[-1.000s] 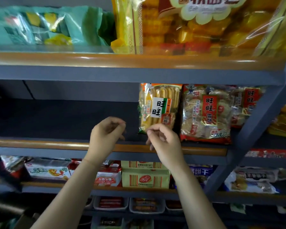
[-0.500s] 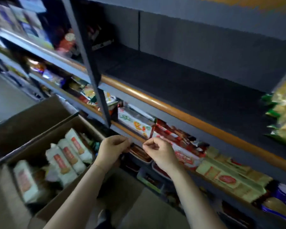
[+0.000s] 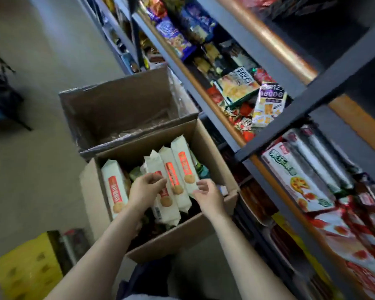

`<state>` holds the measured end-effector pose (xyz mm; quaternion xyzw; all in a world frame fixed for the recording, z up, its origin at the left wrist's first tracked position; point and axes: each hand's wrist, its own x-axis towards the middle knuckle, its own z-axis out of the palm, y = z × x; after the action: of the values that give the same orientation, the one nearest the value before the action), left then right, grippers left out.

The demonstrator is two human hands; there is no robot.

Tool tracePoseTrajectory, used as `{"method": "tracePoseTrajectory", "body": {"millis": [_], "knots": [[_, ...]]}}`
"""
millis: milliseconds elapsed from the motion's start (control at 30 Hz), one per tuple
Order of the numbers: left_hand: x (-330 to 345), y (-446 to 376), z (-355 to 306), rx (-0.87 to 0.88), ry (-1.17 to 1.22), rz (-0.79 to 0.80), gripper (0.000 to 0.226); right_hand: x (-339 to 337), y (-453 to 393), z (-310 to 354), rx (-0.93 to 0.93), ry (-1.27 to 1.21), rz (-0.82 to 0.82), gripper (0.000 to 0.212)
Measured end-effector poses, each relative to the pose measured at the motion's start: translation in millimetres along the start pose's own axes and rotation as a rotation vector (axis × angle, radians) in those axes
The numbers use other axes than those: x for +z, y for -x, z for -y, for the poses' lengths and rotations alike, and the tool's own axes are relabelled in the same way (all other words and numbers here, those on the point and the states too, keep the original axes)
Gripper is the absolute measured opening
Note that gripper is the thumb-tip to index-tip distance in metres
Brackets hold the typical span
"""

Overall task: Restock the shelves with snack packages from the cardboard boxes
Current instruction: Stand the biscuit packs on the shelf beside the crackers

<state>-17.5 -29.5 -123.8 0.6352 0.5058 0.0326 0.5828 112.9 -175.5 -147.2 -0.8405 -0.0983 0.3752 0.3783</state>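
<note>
An open cardboard box (image 3: 188, 232) stands on the floor beside the shelving (image 3: 275, 124). Inside it stand several white biscuit packages (image 3: 183, 167) with red labels, one more (image 3: 115, 187) at the box's left side. My left hand (image 3: 144, 188) hovers over the middle packages, fingers loosely curled and holding nothing. Just to the right, my right hand (image 3: 209, 195) has its curled fingertips at the lower edge of the rightmost package, without a grip that I can see. Green packaging shows between and under the white packs.
A second cardboard box (image 3: 117, 105) lined with clear plastic sits just behind the first one. Shelves on the right hold many snack boxes and bags. A yellow crate (image 3: 26, 271) stands at the lower left. Bare grey floor lies to the left.
My view has swung from the middle shelf down and left to the box. Both hands have dropped from shelf height to just above the white packages.
</note>
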Motion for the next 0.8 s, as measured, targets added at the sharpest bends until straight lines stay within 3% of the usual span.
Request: {"method": "tracePoseTrajectory", "body": {"millis": [167,300,800], "knots": [[-8,-29,22,-0.054,0.034,0.2,0.017,32,-47,0,0.115,0.16,-0.109,0.042],[-6,-43,30,-0.059,0.023,0.262,0.021,30,-67,-9,0.234,0.336,-0.115,0.016],[19,-37,22,-0.119,0.068,0.249,0.018,9,-55,13,-0.043,0.383,-0.107,0.005]]}}
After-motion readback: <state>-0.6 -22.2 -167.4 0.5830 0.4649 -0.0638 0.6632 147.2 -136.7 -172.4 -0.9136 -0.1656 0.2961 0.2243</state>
